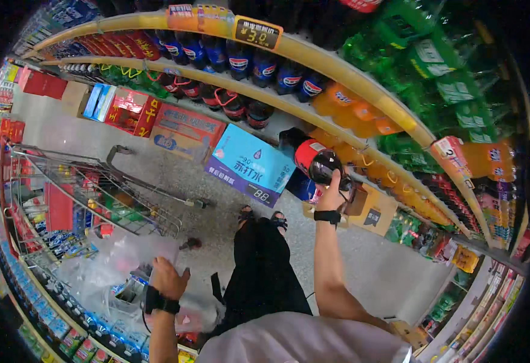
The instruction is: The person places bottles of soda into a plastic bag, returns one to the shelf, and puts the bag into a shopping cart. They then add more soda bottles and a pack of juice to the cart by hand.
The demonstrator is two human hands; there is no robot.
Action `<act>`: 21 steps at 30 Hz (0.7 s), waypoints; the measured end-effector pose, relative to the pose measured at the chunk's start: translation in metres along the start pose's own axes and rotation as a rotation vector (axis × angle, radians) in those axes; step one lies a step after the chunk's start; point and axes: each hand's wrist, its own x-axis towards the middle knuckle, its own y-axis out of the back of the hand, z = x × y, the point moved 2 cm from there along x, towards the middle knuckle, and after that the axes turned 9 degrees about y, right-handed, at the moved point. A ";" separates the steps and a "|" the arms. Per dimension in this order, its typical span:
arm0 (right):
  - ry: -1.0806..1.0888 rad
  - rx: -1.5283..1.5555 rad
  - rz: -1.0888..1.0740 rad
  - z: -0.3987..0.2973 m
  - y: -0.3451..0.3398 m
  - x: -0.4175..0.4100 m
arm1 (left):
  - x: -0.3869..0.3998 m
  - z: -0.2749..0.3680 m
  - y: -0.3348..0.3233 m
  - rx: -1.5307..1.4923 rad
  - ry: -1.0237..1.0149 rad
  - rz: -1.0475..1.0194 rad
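Note:
My right hand (330,193) grips a large dark cola bottle (327,164) with a red label, near its capped end. The bottle is tilted in front of the lower drink shelf, just right of a blue and purple carton (252,165). Lower left, my left hand (169,277) is at a crumpled clear plastic bag (110,258), thumb held apart. Its fingertips meet the plastic, and whether they pinch it is hidden. Beyond the bag stands a metal wire shopping cart (88,199) with packaged goods in it.
Pepsi bottles (238,63) line one shelf; dark cola bottles (233,103) with red labels stand below. Orange drink bottles (373,165) and green bottles (428,68) are to the right. An open cardboard box (371,206) and a red carton (131,109) sit along the floor by the shelf.

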 end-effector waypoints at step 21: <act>0.451 -0.845 -0.299 0.172 -0.153 0.108 | -0.007 0.000 -0.005 0.280 0.071 -0.050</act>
